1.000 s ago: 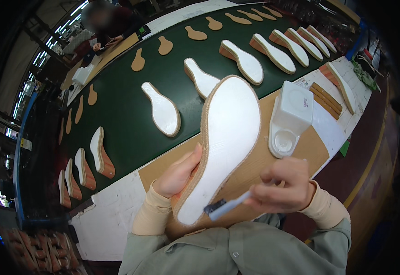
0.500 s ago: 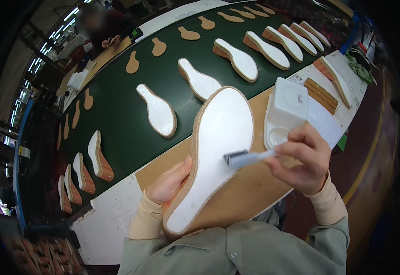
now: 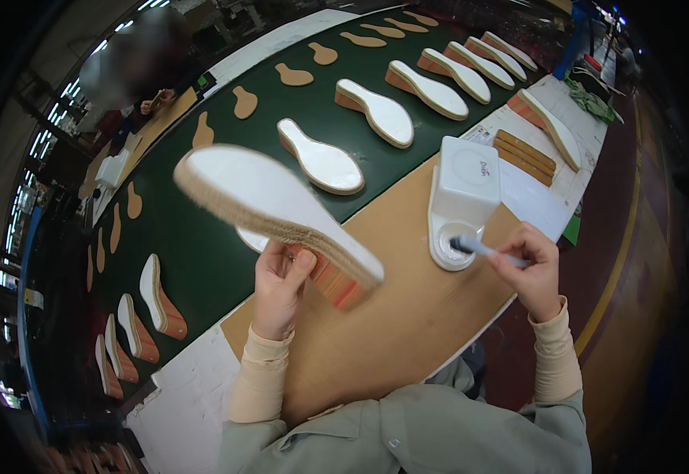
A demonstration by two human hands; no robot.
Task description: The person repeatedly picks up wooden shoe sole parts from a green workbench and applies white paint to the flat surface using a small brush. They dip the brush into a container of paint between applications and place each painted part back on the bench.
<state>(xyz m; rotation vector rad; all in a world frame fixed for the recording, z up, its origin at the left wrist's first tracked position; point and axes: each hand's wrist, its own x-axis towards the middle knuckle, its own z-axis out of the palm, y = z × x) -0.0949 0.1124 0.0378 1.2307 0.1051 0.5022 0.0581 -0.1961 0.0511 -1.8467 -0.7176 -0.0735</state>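
Observation:
A wedge shoe sole (image 3: 261, 189) with a white top, a rope-like edge and a striped reddish heel is tilted in the air. My left hand (image 3: 279, 286) is closed round its heel side, thumb in front. Between the fingers of my right hand (image 3: 532, 272) is a small brush (image 3: 486, 250) with dark bristles and a pale handle. Its bristle end is over the round cup of a white plastic dispenser (image 3: 471, 183); whether it touches the liquid I cannot tell. Beneath the dispenser lies a brown board (image 3: 392, 316).
A green conveyor belt (image 3: 226, 197) carries several white-topped wedge soles (image 3: 322, 156) and, farther off, flat tan insole pieces (image 3: 245, 103). Brown sticks (image 3: 524, 156) lie beside the dispenser, near another sole (image 3: 548, 130). A person (image 3: 151, 71) works across the belt.
The brush has left the sole's white face and moved to the dispenser's cup. My left hand has swung the sole up and left, turning it sideways. Soles on the belt appear shifted.

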